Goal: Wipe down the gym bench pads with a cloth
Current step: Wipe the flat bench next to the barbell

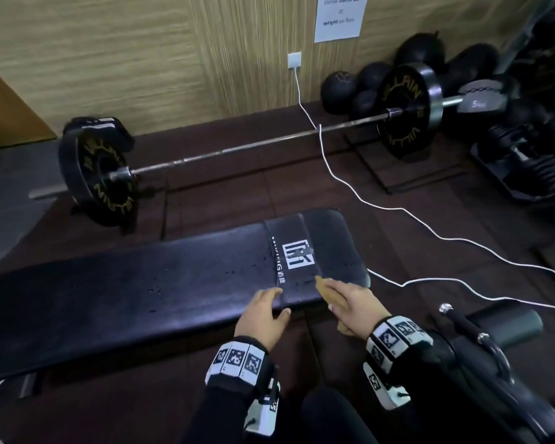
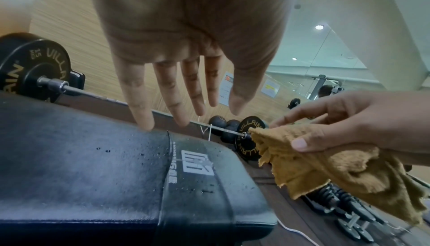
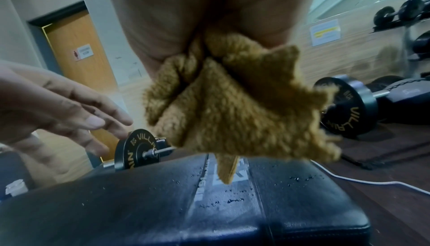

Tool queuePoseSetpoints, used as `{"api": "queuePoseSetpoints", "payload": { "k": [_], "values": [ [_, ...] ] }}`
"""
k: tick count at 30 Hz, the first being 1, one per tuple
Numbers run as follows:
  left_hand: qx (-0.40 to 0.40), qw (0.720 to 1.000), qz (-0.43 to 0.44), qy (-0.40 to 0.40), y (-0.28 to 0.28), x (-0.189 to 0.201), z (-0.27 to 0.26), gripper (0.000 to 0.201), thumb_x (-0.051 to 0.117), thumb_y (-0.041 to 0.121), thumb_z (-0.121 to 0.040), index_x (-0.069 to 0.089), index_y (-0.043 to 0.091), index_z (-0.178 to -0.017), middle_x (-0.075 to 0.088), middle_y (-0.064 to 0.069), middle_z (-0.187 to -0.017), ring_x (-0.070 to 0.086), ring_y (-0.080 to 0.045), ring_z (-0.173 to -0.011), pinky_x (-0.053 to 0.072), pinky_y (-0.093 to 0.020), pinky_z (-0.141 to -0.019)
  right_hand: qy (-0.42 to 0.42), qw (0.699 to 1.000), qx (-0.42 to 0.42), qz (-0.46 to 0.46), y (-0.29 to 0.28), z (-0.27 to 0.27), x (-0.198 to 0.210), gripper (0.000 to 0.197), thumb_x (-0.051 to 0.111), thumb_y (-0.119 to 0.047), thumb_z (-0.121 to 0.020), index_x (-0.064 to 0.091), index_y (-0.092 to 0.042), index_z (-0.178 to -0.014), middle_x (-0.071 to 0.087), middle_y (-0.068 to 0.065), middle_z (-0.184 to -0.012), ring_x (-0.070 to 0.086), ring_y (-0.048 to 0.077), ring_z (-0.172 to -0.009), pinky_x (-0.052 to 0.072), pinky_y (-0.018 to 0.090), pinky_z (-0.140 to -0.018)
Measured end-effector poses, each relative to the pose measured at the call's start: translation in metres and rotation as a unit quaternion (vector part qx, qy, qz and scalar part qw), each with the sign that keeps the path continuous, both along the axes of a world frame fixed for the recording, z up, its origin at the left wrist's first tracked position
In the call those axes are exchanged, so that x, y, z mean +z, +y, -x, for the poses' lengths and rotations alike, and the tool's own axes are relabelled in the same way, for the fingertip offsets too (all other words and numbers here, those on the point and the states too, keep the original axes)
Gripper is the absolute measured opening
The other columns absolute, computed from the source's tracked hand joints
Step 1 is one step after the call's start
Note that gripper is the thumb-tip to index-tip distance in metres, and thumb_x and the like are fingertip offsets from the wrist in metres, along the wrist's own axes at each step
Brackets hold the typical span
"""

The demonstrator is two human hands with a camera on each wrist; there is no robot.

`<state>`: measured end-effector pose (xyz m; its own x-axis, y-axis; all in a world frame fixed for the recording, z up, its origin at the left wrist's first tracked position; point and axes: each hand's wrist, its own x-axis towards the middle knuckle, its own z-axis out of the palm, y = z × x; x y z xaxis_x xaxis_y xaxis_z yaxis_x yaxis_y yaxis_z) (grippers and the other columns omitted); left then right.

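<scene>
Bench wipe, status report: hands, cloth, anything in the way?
Left hand open, fingers over the pad. Right hand grips the cloth just above the pad's logo end. Droplets on the pad; nothing blocking.

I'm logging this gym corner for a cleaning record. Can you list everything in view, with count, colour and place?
bench pad: one, black, water droplets on it, in the foreground
logo band: one, black with white print, across the pad's right end
cloth: one, mustard-brown, bunched above the pad's right end
barbell: one, steel bar with black plates, on the floor behind the bench
medicine balls: several, black, by the wall
cable: one, white, from the wall socket across the floor
paper notice: one, white, on the wall
dumbbells: several, black, far right
left hand: fingers straight, at the pad's near edge
right hand: grips the cloth
</scene>
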<state>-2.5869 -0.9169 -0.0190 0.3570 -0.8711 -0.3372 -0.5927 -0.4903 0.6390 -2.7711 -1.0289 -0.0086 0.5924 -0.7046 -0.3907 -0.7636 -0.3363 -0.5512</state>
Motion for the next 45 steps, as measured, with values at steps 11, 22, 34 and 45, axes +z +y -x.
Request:
{"api": "queuePoseSetpoints", "payload": {
  "k": [11, 22, 34, 45],
  "values": [
    [-0.016, 0.986, -0.030, -0.165, -0.056, -0.192, -0.034, 0.055, 0.047, 0.043, -0.094, 0.026, 0.041, -0.145, 0.012, 0.012, -0.159, 0.001, -0.011, -0.147, -0.002, -0.062, -0.112, 0.051, 0.970, 0.140, 0.192, -0.043, -0.061, -0.183, 0.051, 0.034, -0.030, -0.099, 0.022, -0.025, -0.148, 0.026, -0.001, -0.154, 0.012, 0.016, -0.145, 0.004, 0.037, -0.117],
    [0.047, 0.925, 0.130, -0.354, -0.054, -0.250, -0.025, 0.053, 0.018, 0.054, -0.091, 0.036, 0.048, -0.140, 0.038, 0.010, -0.150, 0.028, -0.014, -0.142, 0.009, -0.059, -0.112, -0.014, 0.926, 0.094, 0.364, -0.032, -0.074, -0.250, 0.059, 0.014, -0.051, -0.095, 0.021, -0.028, -0.148, 0.022, 0.007, -0.155, 0.014, 0.026, -0.144, 0.006, 0.040, -0.117],
    [0.058, 0.926, 0.118, -0.355, -0.051, -0.247, -0.023, 0.053, 0.015, 0.058, -0.090, 0.024, 0.055, -0.142, 0.026, 0.018, -0.154, 0.015, -0.007, -0.145, 0.003, -0.054, -0.115, 0.055, 0.953, -0.076, 0.289, -0.114, -0.024, -0.241, 0.050, 0.025, -0.034, -0.101, 0.016, -0.027, -0.149, 0.012, 0.006, -0.158, 0.008, 0.026, -0.145, 0.008, 0.042, -0.116],
    [0.063, 0.922, 0.124, -0.361, -0.053, -0.248, -0.022, 0.052, 0.019, 0.055, -0.091, 0.031, 0.051, -0.141, 0.032, 0.015, -0.152, 0.021, -0.011, -0.144, 0.007, -0.057, -0.113, -0.028, 0.946, -0.041, 0.320, -0.027, -0.013, -0.255, 0.048, 0.023, -0.033, -0.101, 0.021, -0.027, -0.148, 0.013, 0.000, -0.157, 0.001, 0.023, -0.146, 0.000, 0.039, -0.116]
  ]
}}
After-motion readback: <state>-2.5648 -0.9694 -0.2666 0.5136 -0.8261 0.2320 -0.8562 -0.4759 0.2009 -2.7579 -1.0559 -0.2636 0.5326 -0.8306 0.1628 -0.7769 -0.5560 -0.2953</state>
